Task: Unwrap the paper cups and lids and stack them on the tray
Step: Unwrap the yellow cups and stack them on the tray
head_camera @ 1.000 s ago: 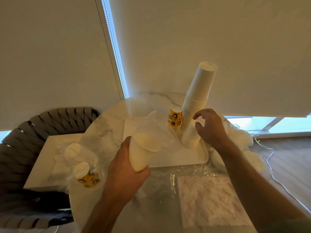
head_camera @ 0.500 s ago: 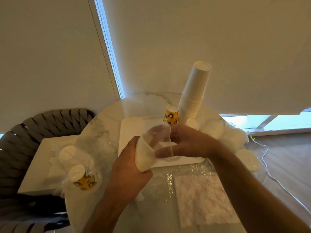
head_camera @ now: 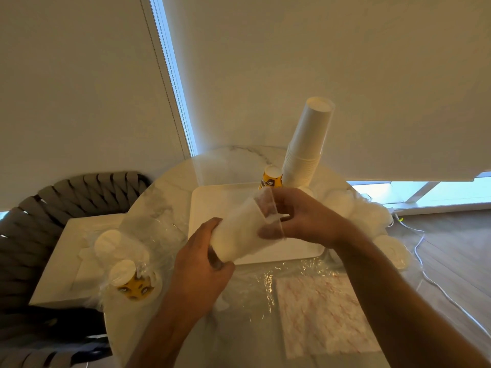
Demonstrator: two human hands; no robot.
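A wrapped sleeve of white cups (head_camera: 240,236) is held above the near edge of the tray (head_camera: 212,208), so that, it is judged, the film can be drawn off. Its base end is gripped by the left hand (head_camera: 198,272), fingers curled round it; the clear wrap (head_camera: 268,208) at the mouth end is pinched by the right hand (head_camera: 305,221). The sleeve's long axis is tilted, low at the near left, its mouth pointing up and right toward the tall stack (head_camera: 305,147), 1 leaning column on the tray.
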